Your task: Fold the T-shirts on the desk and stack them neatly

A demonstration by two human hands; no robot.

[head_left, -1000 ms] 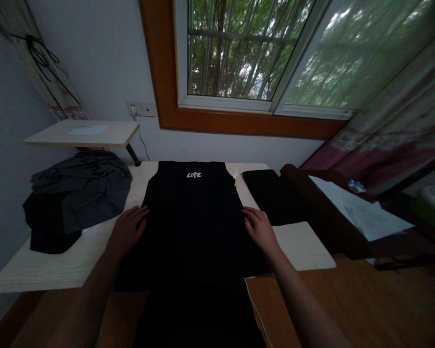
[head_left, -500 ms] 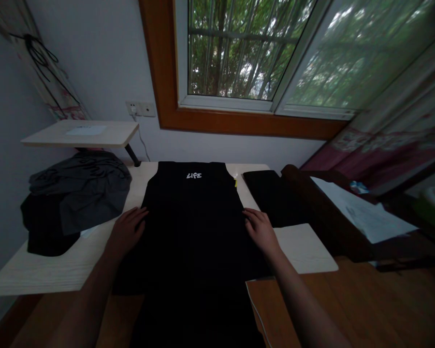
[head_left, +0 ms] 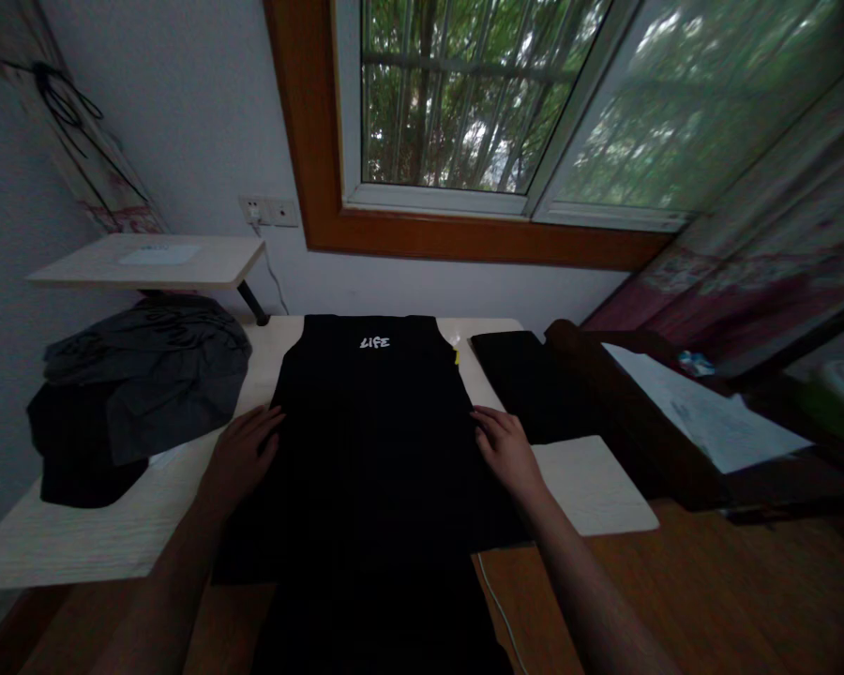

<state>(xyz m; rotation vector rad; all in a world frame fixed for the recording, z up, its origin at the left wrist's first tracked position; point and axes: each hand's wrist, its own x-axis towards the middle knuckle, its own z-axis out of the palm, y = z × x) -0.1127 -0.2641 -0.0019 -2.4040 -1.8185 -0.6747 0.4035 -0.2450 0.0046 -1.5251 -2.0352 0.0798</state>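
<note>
A black shirt [head_left: 372,441] with white "LIFE" lettering near its far end lies flat on a pale wooden table [head_left: 591,487], its near end hanging over the front edge. My left hand [head_left: 243,455] rests flat on the shirt's left edge, fingers spread. My right hand [head_left: 506,448] lies on the shirt's right edge, fingers slightly curled against the cloth. Neither hand lifts anything.
A heap of grey and black clothes [head_left: 133,384] sits at the table's left. A folded black garment [head_left: 527,380] lies at the right. A dark chair back [head_left: 625,412] with white papers [head_left: 703,412] stands further right. A small shelf [head_left: 147,262] juts from the wall.
The view has shifted slightly down and left. Both hands stay on the shirt's edges, barely moved.
</note>
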